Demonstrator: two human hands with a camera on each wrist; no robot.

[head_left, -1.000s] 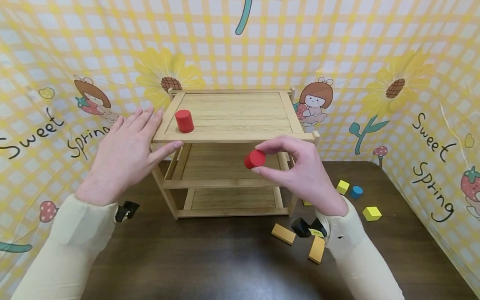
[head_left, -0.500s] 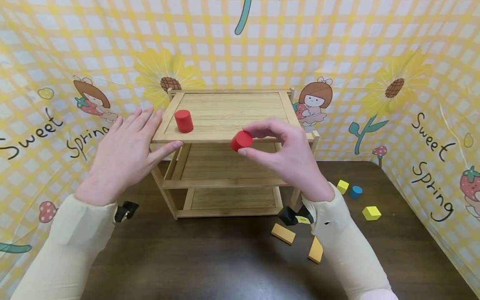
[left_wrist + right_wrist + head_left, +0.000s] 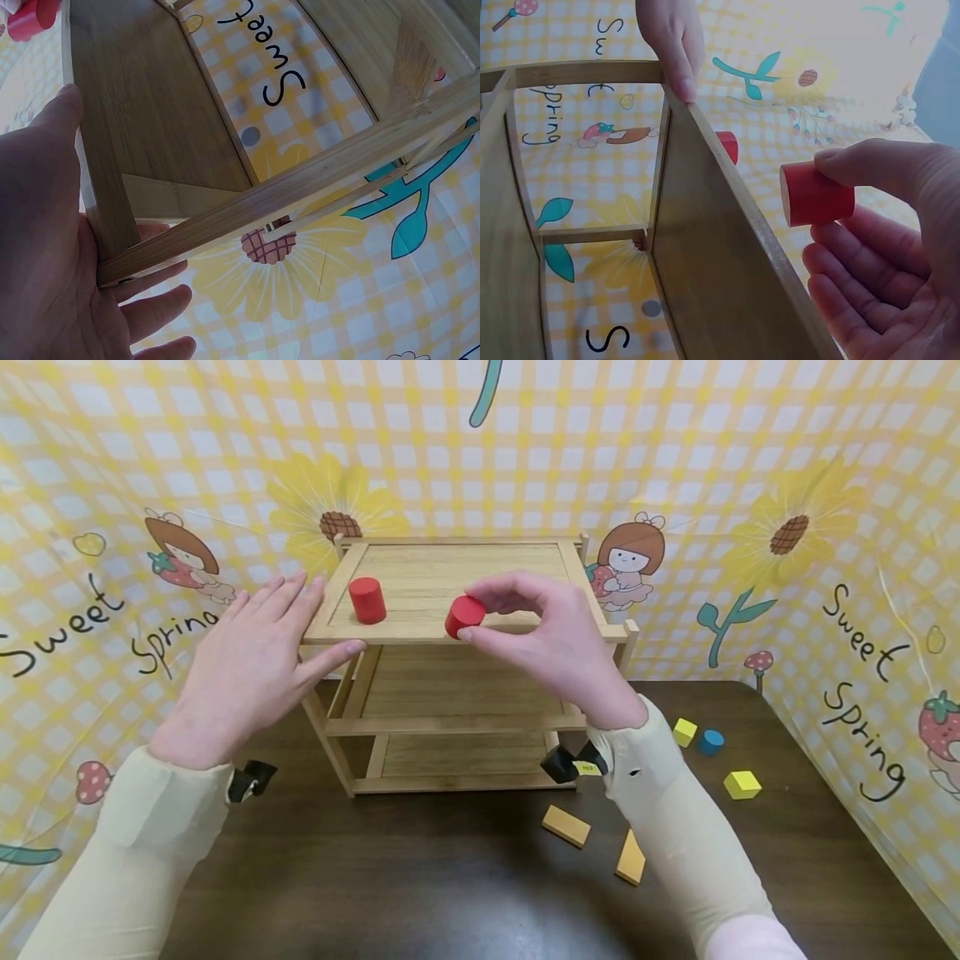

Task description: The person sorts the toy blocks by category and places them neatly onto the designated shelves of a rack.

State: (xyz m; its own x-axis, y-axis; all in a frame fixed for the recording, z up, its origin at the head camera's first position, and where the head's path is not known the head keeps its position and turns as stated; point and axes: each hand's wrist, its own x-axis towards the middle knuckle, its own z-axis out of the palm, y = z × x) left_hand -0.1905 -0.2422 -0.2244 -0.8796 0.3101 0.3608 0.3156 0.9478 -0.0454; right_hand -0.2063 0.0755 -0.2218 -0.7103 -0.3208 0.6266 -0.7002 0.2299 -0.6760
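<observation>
Cylinder point(image 3: 463, 617) pinched near the rack point(image 3: 450, 724)'s upper front edge

Plain red, short and stout, it has a smooth curved side and flat round ends; the right wrist view shows one end paler. The right hand point(image 3: 558, 635) grips it, tilted, between thumb and fingers, apart from the top board. The left hand point(image 3: 251, 664), fingers straight, rests on the left front corner, near a matching upright red block point(image 3: 367, 602).

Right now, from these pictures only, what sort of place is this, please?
Probably a staged tabletop corner, perhaps for play or filming: printed checked cloth surrounds the back and sides of a dark table, which carries a small wooden rack and loose coloured blocks.
</observation>
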